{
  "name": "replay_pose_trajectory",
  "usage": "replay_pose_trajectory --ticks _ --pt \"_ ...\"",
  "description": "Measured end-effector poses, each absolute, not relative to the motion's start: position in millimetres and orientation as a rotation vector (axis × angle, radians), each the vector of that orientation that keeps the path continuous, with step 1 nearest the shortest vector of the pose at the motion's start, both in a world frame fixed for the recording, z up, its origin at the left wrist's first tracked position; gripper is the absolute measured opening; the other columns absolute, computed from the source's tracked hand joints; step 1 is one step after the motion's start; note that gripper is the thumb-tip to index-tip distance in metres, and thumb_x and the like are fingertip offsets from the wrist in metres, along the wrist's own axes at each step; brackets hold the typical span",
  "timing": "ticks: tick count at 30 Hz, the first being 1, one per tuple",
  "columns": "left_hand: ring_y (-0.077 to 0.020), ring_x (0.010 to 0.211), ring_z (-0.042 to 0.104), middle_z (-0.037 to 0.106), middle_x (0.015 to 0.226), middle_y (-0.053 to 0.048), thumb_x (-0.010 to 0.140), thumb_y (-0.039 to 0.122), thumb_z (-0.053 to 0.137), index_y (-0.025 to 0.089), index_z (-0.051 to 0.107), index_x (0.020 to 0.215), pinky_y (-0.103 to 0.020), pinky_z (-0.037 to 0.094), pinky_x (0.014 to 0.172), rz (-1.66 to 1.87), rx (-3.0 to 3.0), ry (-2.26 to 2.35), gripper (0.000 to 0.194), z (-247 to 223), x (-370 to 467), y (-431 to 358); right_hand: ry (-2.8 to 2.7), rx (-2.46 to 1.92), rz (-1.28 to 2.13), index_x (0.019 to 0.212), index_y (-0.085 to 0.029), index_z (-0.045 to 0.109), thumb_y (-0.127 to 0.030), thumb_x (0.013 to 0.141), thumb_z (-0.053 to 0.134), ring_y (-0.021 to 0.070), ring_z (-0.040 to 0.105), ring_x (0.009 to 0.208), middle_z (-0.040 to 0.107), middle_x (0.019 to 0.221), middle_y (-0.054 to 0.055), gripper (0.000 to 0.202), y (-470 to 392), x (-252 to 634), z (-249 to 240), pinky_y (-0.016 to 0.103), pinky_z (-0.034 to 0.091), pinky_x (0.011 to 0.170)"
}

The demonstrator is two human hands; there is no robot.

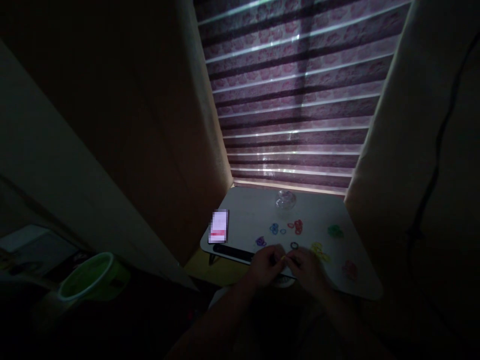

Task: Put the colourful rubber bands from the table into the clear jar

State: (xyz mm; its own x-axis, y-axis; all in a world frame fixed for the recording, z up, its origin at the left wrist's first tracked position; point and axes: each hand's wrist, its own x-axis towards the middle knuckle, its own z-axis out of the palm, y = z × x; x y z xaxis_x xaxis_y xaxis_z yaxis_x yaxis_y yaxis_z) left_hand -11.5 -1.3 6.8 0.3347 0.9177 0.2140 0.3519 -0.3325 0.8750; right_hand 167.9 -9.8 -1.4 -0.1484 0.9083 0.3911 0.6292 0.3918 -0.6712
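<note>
My left hand (265,264) and my right hand (303,264) meet at the front edge of a small white table (247,210). Both are closed, with thumbs and fingertips pinched close together. A tiny yellowish speck shows between the fingertips, too dim to name. Just beyond them lies a dark ring (294,245). Small coloured rings, like rubber bands, lie in loose heaps: purple (261,241) by my left hand, yellow (320,251) beside my right hand, blue (274,228) and red (298,226) farther back, green (335,230) and dull red (350,269) to the right.
A clear plastic container (285,200) stands near the back of the table. On the left are a lit phone (218,226) and a long black strip (232,252) along the front edge. A striped blind (292,110) covers the window behind. A green basket (93,277) is at lower left.
</note>
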Motion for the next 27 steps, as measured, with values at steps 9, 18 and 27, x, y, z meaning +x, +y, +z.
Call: replay_pose_trajectory --ticks 9,18,27 --pt "-0.0119 0.062 0.049 0.057 0.068 0.003 0.085 0.045 0.064 0.019 0.055 0.078 -0.023 0.035 0.057 0.936 1.814 1.269 0.029 2.7 -10.5 -0.2 -1.886 -1.371 0.365 0.066 -0.022 0.061 -0.047 0.093 0.053 0.0181 0.057 0.064 0.062 0.064 0.002 0.037 -10.2 166.7 -5.8 0.029 0.038 0.062" --pt "-0.0127 0.066 0.055 0.062 0.073 0.003 0.085 0.037 0.063 0.02 0.057 0.083 -0.023 0.039 0.06 0.912 1.824 1.264 0.019 6.2 -10.1 -0.8 -1.897 -1.305 0.396 0.075 -0.023 0.064 -0.041 0.092 0.053 0.0189 0.058 0.066 0.063 0.067 0.003 0.028 -13.4 166.4 1.8 0.03 0.041 0.063" --pt "-0.0132 0.066 0.055 0.061 0.073 0.003 0.085 0.039 0.063 0.021 0.056 0.085 -0.024 0.039 0.061 0.891 1.87 1.3 0.019 4.0 -9.7 0.3 -1.886 -1.317 0.449 0.077 -0.022 0.068 -0.04 0.09 0.055 0.0178 0.058 0.064 0.064 0.066 0.002 0.025 -14.9 167.6 3.3 0.029 0.041 0.061"
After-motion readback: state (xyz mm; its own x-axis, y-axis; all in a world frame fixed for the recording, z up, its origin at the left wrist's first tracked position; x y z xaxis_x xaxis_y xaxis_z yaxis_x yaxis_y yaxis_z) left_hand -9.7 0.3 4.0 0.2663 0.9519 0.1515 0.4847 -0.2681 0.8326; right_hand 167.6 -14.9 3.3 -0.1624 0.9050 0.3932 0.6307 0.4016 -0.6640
